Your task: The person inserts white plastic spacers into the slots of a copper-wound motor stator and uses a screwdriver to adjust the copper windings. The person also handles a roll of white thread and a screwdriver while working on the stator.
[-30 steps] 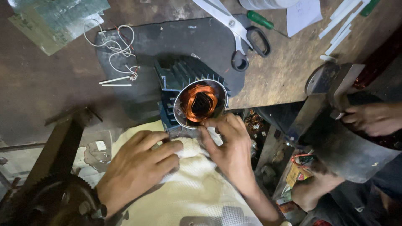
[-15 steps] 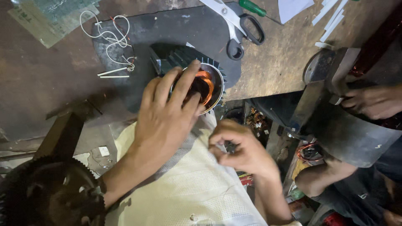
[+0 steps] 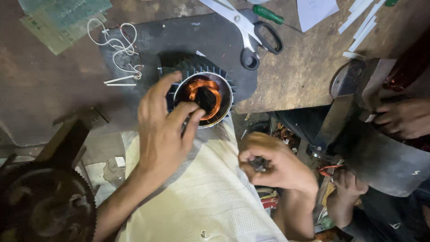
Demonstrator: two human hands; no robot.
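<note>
Nearest you: cream cloth point(image 3: 201, 197) over your lap, both forearms lying on it.

Lower left: dark toothed gear point(image 3: 45, 206), with a black bar slanting up from it.

Your right hand point(image 3: 273, 163): fingers curled together around a small dark piece; what it is cannot be told. It hangs off the bench edge, well apart from the stator.

Your left hand point(image 3: 163, 130): fingers spread, tips resting on the near rim of the stator point(image 3: 204, 96), thumb at its right side. The hand covers the stator's left fins.

Stator: finned dark housing with copper windings inside, bore facing you, standing on a black mat point(image 3: 179, 40) at the bench edge.

Left of it on the mat: loose white wire point(image 3: 114, 45).

Beyond it: scissors point(image 3: 244, 27), a green-handled screwdriver point(image 3: 268, 14), white paper strips point(image 3: 363, 27).

Far left: green sheets point(image 3: 58, 18).

Right edge: another person's hand point(image 3: 403, 117) on dark metal parts; a second such hand point(image 3: 345, 188) below.
</note>
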